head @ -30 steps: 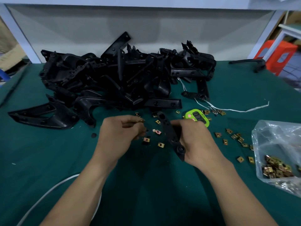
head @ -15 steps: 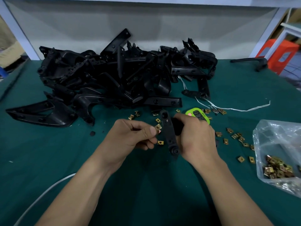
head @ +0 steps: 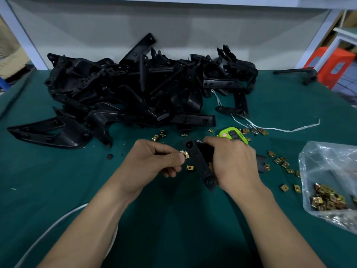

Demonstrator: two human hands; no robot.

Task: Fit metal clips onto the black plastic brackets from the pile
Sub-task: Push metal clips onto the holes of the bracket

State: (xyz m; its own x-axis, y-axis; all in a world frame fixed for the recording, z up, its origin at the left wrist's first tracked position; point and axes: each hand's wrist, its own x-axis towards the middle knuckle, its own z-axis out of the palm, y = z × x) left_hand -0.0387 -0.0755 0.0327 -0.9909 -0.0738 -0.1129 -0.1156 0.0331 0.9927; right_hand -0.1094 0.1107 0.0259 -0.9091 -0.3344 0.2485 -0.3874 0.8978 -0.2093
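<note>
My right hand (head: 232,163) grips a black plastic bracket (head: 201,165) above the green table, its long arm running from a round hole at the top down to my wrist. My left hand (head: 152,161) pinches a brass-coloured metal clip (head: 185,154) between thumb and forefinger, and the clip touches the bracket's left edge. Behind my hands lies the big pile of black brackets (head: 135,93). Loose clips (head: 284,163) are scattered on the cloth, and one clip (head: 190,167) lies just under my left fingers.
A clear plastic bag (head: 332,176) holding several clips sits at the right. A lime-green counter device (head: 234,135) lies behind my right hand. White string (head: 280,129) trails to the right, a white cable (head: 50,229) curves at lower left, and a black handle (head: 301,73) rests far right.
My left hand has carried the clip to the right until it meets the bracket's edge. My right hand has drawn the bracket slightly closer and tilted it.
</note>
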